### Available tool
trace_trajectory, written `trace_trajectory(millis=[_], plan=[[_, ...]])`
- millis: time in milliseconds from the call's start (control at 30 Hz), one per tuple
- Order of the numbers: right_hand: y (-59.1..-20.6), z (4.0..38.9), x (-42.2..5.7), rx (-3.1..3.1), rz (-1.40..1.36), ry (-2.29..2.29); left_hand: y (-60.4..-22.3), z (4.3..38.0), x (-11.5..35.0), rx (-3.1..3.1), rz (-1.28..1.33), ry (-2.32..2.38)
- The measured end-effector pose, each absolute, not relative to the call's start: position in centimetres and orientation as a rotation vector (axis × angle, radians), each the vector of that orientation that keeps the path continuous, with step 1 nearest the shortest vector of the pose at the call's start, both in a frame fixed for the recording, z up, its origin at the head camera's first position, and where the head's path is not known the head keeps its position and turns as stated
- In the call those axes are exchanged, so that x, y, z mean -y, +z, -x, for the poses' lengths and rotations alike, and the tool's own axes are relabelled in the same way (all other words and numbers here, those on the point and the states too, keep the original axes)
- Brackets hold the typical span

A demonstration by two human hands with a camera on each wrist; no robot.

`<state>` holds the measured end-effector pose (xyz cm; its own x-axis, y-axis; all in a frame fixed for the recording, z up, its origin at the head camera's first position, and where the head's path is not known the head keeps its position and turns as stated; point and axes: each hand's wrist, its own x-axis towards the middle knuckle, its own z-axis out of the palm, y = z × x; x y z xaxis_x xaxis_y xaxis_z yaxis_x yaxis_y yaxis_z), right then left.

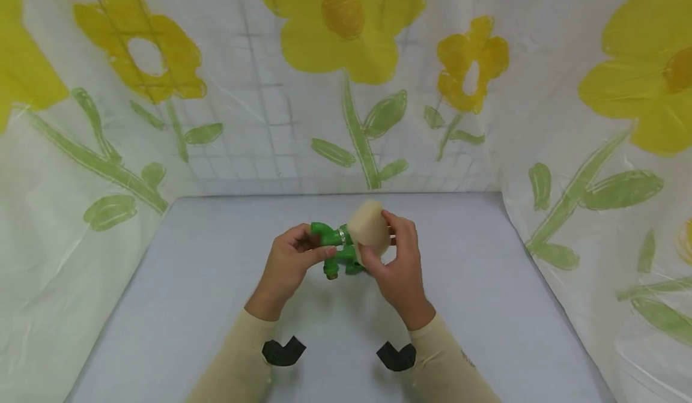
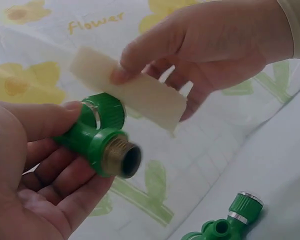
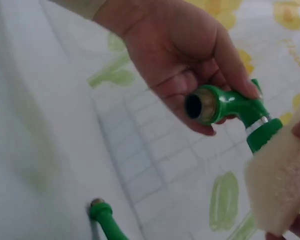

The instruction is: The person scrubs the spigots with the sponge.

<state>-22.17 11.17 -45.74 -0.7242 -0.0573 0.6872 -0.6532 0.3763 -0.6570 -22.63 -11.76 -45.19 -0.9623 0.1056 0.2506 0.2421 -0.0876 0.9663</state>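
My left hand (image 1: 286, 262) holds a green plastic tap (image 1: 324, 235) between thumb and fingers. The left wrist view shows its brass threaded end (image 2: 121, 156), a ribbed green cap and a silver ring. In my right hand (image 1: 401, 265) is a cream sponge-like block (image 1: 369, 226), pinched by thumb and fingers. The block lies right at the ribbed cap and partly covers it in the head view. Another green tap (image 2: 225, 220) rests on the table under the hands; in the right wrist view its green arm (image 3: 109, 222) has a brass tip.
A pale grey-white table (image 1: 205, 283) spreads beneath both arms. White sheets painted with yellow flowers (image 1: 346, 18) hang at the back and both sides. Black curved pieces (image 1: 285, 352) show at both wrists.
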Motion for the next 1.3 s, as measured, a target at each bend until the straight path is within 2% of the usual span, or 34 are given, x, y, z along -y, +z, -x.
trace_trajectory(millis=[267,533,733,967,1133,1300], plan=[[-45.4,21.8,-11.1,2.075,-0.827,1.361,-45.2,23.0,12.2,2.026,0.423,-2.196],[-45.5,22.6,-11.8,2.100,-0.741,1.599,-45.2,23.1,12.6,1.955,0.539,-2.212],[-45.0,22.0,-11.7,2.091,-0.876,1.598,-45.4,23.2,12.5,1.947,0.552,-2.230],[-45.6,22.7,-11.9,2.105,-0.680,1.664,-45.2,23.0,12.4,2.022,0.575,-2.193],[-45.5,22.4,-11.6,2.136,-0.828,1.638,-45.5,23.0,12.4,1.962,0.507,-2.222],[-44.8,22.2,-11.9,2.020,-0.836,1.635,-45.4,23.1,12.2,2.010,0.606,-2.205]])
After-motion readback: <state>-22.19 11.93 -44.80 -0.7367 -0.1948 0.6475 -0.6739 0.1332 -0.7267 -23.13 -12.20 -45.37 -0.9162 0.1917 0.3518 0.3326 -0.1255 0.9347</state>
